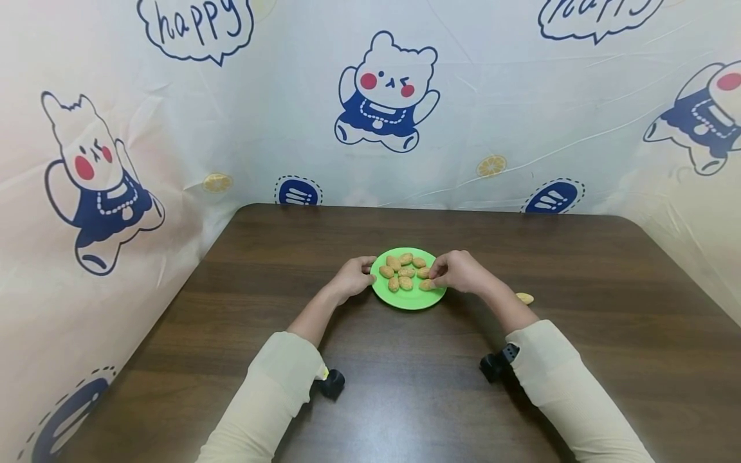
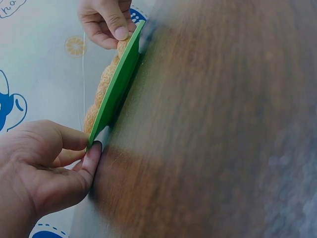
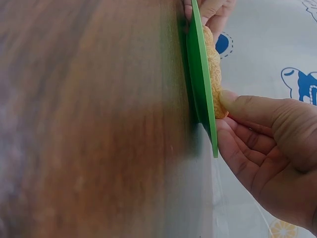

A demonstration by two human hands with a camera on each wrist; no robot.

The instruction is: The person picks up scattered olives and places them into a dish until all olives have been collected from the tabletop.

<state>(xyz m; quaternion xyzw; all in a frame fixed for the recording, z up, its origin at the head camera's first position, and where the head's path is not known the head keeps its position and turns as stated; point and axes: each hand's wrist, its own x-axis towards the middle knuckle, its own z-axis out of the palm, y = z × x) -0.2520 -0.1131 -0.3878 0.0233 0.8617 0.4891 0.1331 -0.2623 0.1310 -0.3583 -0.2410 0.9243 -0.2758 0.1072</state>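
Note:
A light green plate (image 1: 408,305) lies on the table with several tan, unshelled peanuts (image 1: 406,272) spread over it. At its left edge, my left hand (image 1: 352,278) pinches the rim; the left wrist view shows thumb and fingers (image 2: 92,157) on either side of the green edge. My right hand (image 1: 460,273) is over the plate's right side, pinching a peanut (image 3: 222,108) between thumb and fingers close to the rim. Other peanuts lie just beside those fingertips.
One more pale yellow peanut (image 1: 525,298) lies on the dark wooden table (image 1: 393,386), partly behind the right forearm. A printed cloth (image 1: 492,96) with cartoon bears hangs around the table's back and sides. Small black cameras (image 1: 332,384) sit under both wrists.

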